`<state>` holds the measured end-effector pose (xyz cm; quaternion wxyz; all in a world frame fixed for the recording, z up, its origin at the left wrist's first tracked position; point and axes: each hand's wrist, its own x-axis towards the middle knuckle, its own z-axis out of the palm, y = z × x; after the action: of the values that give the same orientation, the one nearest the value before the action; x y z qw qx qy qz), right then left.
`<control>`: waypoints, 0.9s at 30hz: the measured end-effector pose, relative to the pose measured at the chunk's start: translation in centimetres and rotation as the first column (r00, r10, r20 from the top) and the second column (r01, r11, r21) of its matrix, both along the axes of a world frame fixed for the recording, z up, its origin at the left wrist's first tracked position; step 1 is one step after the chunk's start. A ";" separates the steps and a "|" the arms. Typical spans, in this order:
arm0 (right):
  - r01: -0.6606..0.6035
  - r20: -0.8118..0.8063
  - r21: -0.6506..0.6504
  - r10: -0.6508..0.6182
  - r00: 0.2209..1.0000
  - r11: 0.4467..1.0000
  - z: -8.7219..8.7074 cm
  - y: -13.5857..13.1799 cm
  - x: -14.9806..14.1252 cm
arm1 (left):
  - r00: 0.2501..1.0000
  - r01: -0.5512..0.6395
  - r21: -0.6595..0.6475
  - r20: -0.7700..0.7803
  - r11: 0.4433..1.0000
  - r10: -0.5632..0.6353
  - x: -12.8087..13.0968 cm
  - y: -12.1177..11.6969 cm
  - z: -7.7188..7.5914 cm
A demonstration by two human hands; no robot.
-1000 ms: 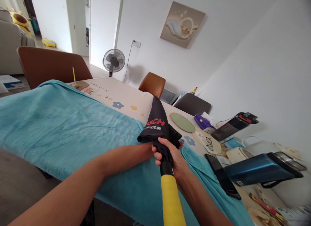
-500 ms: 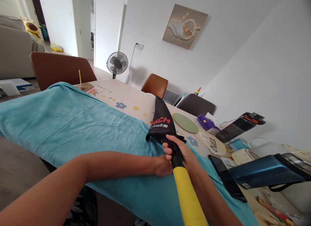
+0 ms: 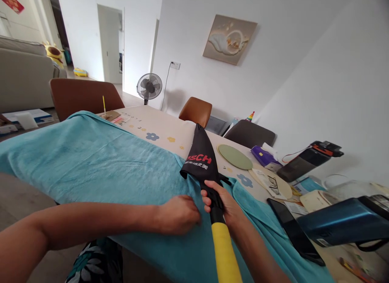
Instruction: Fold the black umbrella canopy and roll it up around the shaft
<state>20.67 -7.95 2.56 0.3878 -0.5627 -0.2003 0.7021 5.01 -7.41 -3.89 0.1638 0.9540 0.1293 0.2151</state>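
Note:
A black umbrella [image 3: 200, 153] with red and white lettering points away from me, its canopy loosely folded and flaring on the left. My right hand [image 3: 217, 200] wraps round the gathered black part just above its yellow handle [image 3: 225, 250]. Left of the umbrella, my left hand [image 3: 179, 215] is closed in a fist low over the turquoise blanket [image 3: 121, 169]. Its fingertips are turned down out of sight, so anything inside them is hidden. Rumpled folds of the blanket lie under both forearms.
On the right of the table [image 3: 161, 121] lie a phone [image 3: 294, 230], a blue flask [image 3: 340, 220], a dark bottle [image 3: 304, 161], glasses [image 3: 273, 185] and a green round mat [image 3: 234, 156]. Chairs [image 3: 196, 112] stand around it. A fan [image 3: 148, 87] stands beyond.
My left hand has moved left, away from the umbrella's gathered part where it was beside my right hand. My right hand keeps its grip. The view has shifted slightly.

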 end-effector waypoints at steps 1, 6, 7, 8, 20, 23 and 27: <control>0.007 -0.009 0.001 -0.007 1.000 1.000 -0.6 -0.1 -0.1 | 0.989 -0.145 -0.069 0.002 0.987 0.145 -1.2 0.8 0.3; 0.003 -0.086 0.026 -0.001 0.996 1.000 -3.0 -0.2 -1.0 | 0.832 -0.540 -0.010 0.144 0.841 0.536 -3.3 4.5 1.4; 0.001 -0.103 0.028 0.002 0.995 1.000 -3.3 -0.2 -1.1 | 0.839 -0.533 0.047 0.163 0.845 0.520 -3.1 5.3 1.4; -0.001 -0.119 0.028 0.005 0.993 1.000 -3.5 -0.2 -1.0 | 0.850 -0.517 0.099 0.171 0.850 0.498 -2.7 6.0 1.5; 0.049 -0.230 0.082 -0.029 0.973 0.995 -3.6 -0.7 -0.7 | 0.861 -0.438 0.457 -0.037 0.774 0.508 -3.5 11.6 1.7; 0.012 -0.199 0.089 0.006 0.980 0.996 -3.6 -0.6 -0.9 | 0.899 -0.282 0.433 -0.191 0.856 0.393 -4.4 11.4 0.9; 0.017 -0.212 0.100 0.005 0.977 0.995 -3.6 -0.6 -1.0 | 0.888 -0.239 0.417 -0.271 0.877 0.370 -4.3 11.5 0.2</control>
<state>19.66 -8.51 -1.00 0.4372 -0.4650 -0.1916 0.7456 0.68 4.11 -3.66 -0.0817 0.9570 0.2633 0.0898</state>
